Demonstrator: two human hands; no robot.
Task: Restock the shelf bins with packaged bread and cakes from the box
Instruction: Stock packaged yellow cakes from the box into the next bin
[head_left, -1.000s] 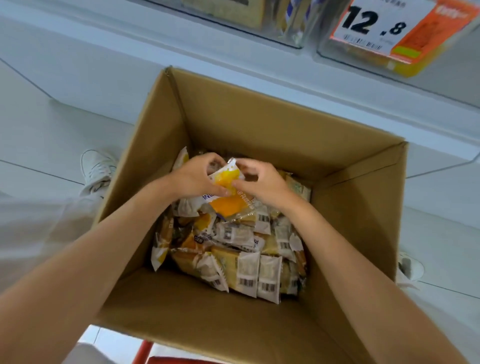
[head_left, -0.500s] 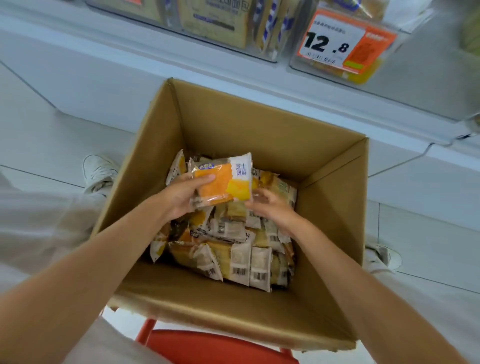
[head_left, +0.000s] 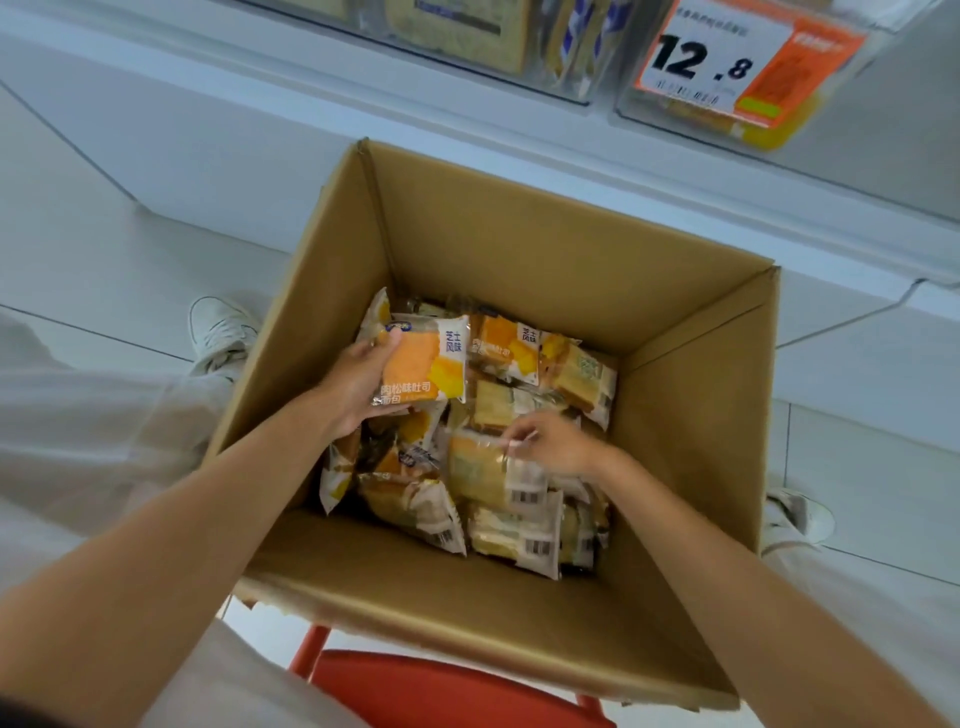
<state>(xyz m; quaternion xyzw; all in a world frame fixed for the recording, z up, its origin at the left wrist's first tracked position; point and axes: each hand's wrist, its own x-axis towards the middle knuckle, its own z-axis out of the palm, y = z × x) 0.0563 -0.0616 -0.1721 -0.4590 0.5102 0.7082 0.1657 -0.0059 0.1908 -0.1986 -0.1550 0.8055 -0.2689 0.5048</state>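
Bare forearms, no sleeves; pale beige trousers (head_left: 104, 441); white sneakers (head_left: 221, 332).

Floor (head_left: 104, 270): pale glossy tiles, thin dark grout lines running slantwise.
Shelf base (head_left: 218, 156): white panel rising from the floor at the far side, a plain ledge along its top.
Price tag (head_left: 727, 57): white and orange card reading 12.8, hung at the shelf's front edge, top right.
Stool (head_left: 441, 691): red seat on red legs, at the near edge.
Light: even, soft, cool white; faint shadows only.
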